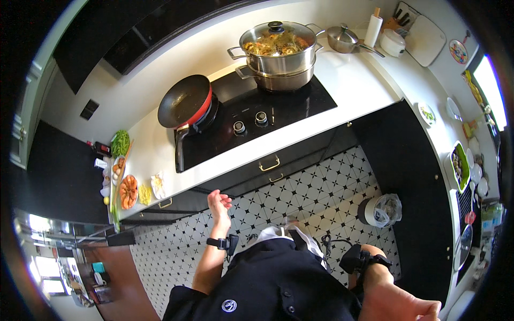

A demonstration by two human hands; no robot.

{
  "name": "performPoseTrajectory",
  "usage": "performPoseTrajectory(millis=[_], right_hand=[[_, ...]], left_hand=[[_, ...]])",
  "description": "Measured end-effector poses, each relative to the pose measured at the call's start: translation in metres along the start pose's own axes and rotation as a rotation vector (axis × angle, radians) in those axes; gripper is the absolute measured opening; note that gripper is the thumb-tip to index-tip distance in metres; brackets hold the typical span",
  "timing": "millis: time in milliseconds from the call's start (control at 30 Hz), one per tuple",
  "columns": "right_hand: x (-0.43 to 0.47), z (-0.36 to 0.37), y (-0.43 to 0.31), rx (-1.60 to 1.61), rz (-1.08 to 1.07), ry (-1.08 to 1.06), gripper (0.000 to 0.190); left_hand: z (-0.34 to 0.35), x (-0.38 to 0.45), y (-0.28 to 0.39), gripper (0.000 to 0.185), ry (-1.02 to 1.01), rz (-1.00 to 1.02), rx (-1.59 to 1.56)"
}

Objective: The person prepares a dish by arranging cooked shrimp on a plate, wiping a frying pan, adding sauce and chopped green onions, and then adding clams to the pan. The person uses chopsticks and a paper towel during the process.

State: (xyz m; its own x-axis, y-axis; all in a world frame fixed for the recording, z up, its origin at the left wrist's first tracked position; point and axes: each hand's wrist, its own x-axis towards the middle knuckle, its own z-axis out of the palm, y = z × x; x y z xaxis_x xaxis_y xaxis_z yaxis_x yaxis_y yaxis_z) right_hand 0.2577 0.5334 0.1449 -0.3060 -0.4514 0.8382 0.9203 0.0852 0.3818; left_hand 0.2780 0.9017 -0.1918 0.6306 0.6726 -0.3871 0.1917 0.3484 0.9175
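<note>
My left hand is raised in front of the lower drawers, its fingers loosely curled and apart, with nothing in it. At the lower right edge is my right hand, partly cut off; whether it holds anything does not show. A red wok with a dark interior stands tilted on the left burner, its black handle towards me. On the back right of the hob sits a steel steamer pot under a glass lid, with food inside. A plate of shrimp, yellow strips and a white dish lie on the left counter.
A lidded steel saucepan and a paper towel roll stand beyond the hob. Along the right counter are a small plate with green pieces and a green-lined basin. A lined trash bin stands on the floor by the right cabinets.
</note>
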Motion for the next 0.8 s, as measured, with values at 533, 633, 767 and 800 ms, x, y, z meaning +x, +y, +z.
performPoseTrajectory(millis=[533,633,767,800], right_hand=[[0.080,0.010,-0.078,-0.392,-0.504,-0.577,0.069],[0.110,-0.008,-0.115,-0.438,-0.614,-0.574,0.071],[0.147,-0.057,-0.172,-0.519,-0.557,-0.616,0.073],[0.159,-0.073,-0.190,-0.623,-0.548,-0.617,0.068]], left_hand=[[0.190,-0.130,-0.055,0.024,-1.053,-0.123,0.357],[0.230,-0.173,-0.069,0.024,-1.196,-0.091,0.414],[0.287,-0.255,-0.097,0.026,-1.370,-0.009,0.413],[0.303,-0.281,-0.106,0.026,-1.390,-0.036,0.432]])
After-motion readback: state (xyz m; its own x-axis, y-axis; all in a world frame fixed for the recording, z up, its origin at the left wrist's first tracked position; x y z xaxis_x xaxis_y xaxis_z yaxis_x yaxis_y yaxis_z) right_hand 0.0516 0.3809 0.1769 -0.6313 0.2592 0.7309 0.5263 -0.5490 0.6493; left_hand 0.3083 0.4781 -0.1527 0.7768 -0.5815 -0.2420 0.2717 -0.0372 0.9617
